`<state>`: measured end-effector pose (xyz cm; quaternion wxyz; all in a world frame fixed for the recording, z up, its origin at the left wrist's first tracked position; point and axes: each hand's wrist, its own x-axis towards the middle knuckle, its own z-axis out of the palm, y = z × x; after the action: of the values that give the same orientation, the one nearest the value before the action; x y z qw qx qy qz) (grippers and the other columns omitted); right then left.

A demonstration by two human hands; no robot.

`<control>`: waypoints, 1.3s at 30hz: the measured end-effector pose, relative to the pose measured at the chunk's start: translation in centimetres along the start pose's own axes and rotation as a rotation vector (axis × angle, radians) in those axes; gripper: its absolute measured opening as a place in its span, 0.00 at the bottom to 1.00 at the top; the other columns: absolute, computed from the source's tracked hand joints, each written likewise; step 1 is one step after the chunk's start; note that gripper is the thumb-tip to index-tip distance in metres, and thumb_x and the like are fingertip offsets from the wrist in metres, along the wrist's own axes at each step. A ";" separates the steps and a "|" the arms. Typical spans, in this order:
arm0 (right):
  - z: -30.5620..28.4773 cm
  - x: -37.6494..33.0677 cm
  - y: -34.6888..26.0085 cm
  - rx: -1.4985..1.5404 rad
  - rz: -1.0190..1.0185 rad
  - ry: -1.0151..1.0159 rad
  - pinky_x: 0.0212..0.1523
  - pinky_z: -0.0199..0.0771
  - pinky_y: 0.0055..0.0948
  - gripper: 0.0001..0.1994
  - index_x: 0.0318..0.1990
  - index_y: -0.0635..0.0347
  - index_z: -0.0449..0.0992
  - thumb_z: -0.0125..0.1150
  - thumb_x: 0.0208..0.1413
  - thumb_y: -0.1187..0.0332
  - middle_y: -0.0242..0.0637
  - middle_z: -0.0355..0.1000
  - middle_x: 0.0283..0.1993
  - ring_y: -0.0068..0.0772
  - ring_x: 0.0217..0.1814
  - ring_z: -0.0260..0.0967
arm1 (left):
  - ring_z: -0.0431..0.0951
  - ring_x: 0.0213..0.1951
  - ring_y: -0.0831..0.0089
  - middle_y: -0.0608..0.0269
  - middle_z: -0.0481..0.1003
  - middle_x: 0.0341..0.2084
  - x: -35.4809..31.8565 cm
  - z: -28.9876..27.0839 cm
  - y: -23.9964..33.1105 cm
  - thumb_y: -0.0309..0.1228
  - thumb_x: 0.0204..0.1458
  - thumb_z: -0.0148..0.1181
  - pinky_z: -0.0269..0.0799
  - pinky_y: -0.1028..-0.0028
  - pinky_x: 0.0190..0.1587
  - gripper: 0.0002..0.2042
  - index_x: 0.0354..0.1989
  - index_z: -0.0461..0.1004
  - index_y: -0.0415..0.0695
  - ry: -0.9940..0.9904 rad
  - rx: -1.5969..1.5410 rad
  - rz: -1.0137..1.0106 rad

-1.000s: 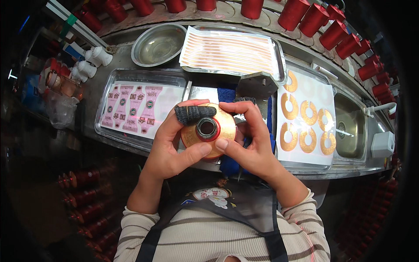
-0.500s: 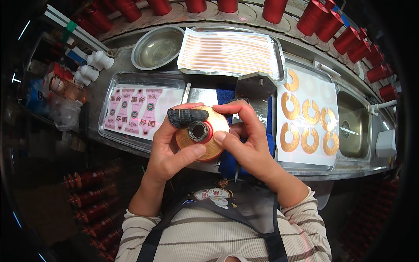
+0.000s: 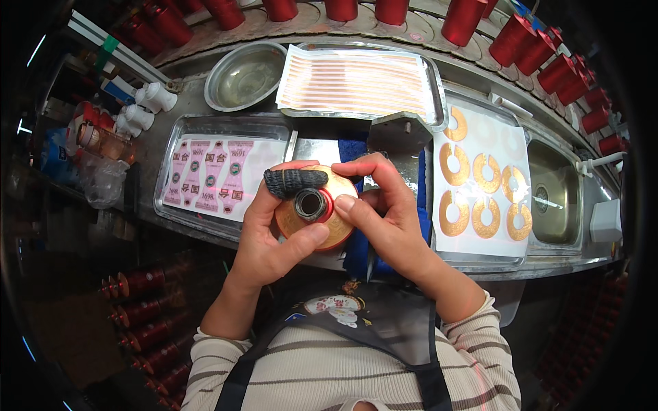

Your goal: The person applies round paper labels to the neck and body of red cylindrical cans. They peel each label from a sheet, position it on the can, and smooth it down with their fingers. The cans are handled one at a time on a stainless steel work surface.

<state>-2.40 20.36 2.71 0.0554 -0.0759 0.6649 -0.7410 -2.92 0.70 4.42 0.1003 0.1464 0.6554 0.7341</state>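
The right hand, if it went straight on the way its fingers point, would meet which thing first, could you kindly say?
The right hand would probably meet the round red bottle with a gold label around its neck at once, as its thumb and forefinger seem to touch it; depth is hard to judge.

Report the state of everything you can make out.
Left hand: gripping the red bottle
Right hand: on the bottle, thumb against the gold label
Red bottle: uncapped, mouth toward the camera
Gold label: around the bottle's neck
Pink label sheet: flat in a tray
Striped sheet: lying on a tray
Gold label sheet: flat, bearing seven labels
Metal bowl: upright, contents unclear
Conveyor bottles: standing
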 end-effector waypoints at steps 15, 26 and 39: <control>-0.7 -0.2 0.0 0.066 0.035 -0.078 0.28 0.58 0.12 0.26 0.59 0.64 0.70 0.69 0.52 0.72 0.30 0.64 0.50 0.07 0.27 0.58 | 0.72 0.57 0.71 0.58 0.69 0.58 -0.1 0.7 0.1 0.26 0.50 0.68 0.68 0.69 0.61 0.31 0.64 0.65 0.39 0.037 -0.026 0.003; 0.0 0.3 0.1 -0.022 -0.052 -0.003 0.30 0.58 0.12 0.19 0.55 0.63 0.72 0.65 0.56 0.72 0.26 0.65 0.46 0.07 0.27 0.57 | 0.71 0.58 0.71 0.58 0.69 0.59 -0.2 0.5 0.0 0.24 0.51 0.68 0.66 0.69 0.62 0.29 0.63 0.66 0.39 0.027 -0.030 0.001; -0.2 -0.2 -0.5 -0.038 0.002 -0.052 0.31 0.61 0.12 0.21 0.58 0.62 0.71 0.65 0.57 0.70 0.28 0.64 0.49 0.07 0.28 0.59 | 0.72 0.57 0.72 0.60 0.70 0.56 -0.1 0.5 -0.1 0.25 0.51 0.68 0.67 0.70 0.61 0.29 0.63 0.66 0.39 0.024 -0.058 -0.001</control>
<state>-2.22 20.67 3.18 0.0718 -0.0954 0.6774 -0.7259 -2.66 1.20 4.38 0.0969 0.1342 0.6352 0.7544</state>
